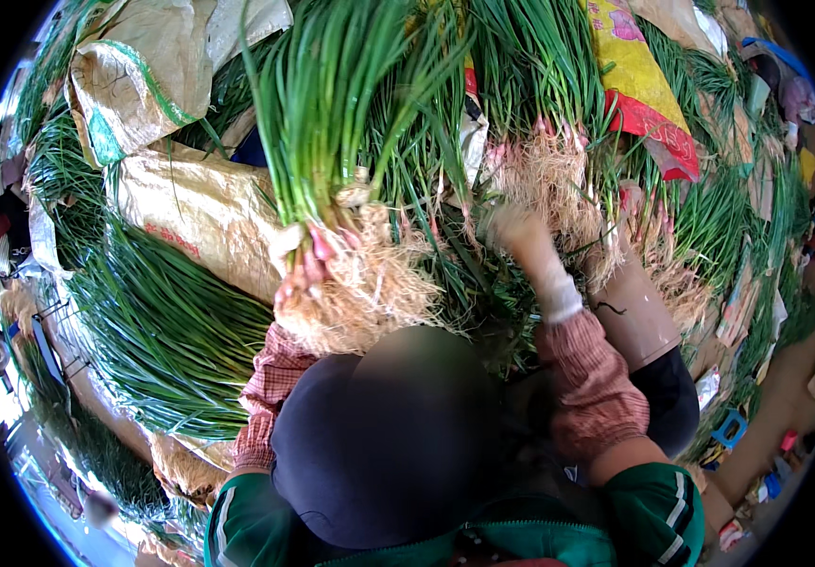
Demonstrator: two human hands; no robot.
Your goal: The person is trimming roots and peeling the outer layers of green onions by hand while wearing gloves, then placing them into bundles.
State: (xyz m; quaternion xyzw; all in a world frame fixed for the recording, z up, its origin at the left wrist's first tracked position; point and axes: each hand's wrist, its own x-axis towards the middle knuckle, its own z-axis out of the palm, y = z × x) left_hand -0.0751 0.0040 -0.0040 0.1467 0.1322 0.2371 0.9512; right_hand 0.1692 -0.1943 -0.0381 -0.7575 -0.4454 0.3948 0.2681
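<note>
Far left, loose green onions (157, 326) lie heaped beside a tan woven sack (204, 222). The left hand (296, 283) is clenched around a bundle of green onions (332, 142) at its pinkish bulbs — pale roots (370, 288) hang below, leaves fan upward. The right hand (518, 231), in a soiled glove, reaches into more rooted bunches (549, 170) in the pile; its grip cannot be made out. A yellow and red bag (639, 85) lies beyond.

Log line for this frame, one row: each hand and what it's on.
left hand: grips rooted end of green onion bunch | right hand: reaching into piled onions, grip unclear | surroundings: woven sacks
</note>
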